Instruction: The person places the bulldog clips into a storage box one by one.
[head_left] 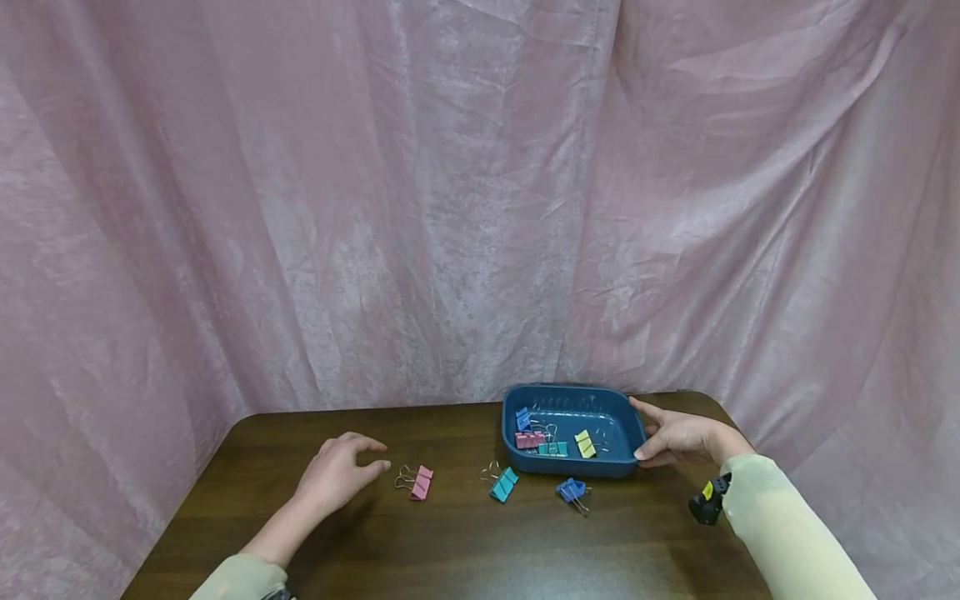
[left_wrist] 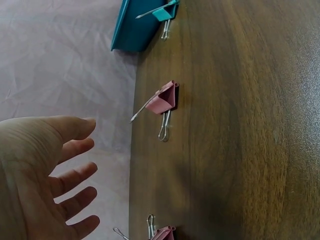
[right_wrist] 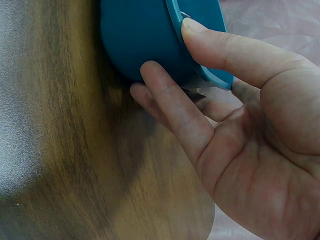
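My left hand (head_left: 337, 473) hovers over the left of the table, holding nothing, its fingers apart and loosely bent. Just right of its fingertips lies a pink binder clip (head_left: 422, 483), seen too in the left wrist view. A second pink binder clip (left_wrist: 164, 233) shows at that view's lower edge; the hand hides it from the head view. My right hand (head_left: 686, 437) grips the right end of a dark blue tray (head_left: 577, 468). The right wrist view has the thumb (right_wrist: 195, 27) on the rim and fingers against the outer wall. Several coloured binder clips lie inside.
A teal binder clip (head_left: 504, 484) and a blue binder clip (head_left: 572, 490) lie in front of the tray on the brown wooden table (head_left: 480, 550). Directly behind the table's back edge hangs a pink curtain (head_left: 450, 250).
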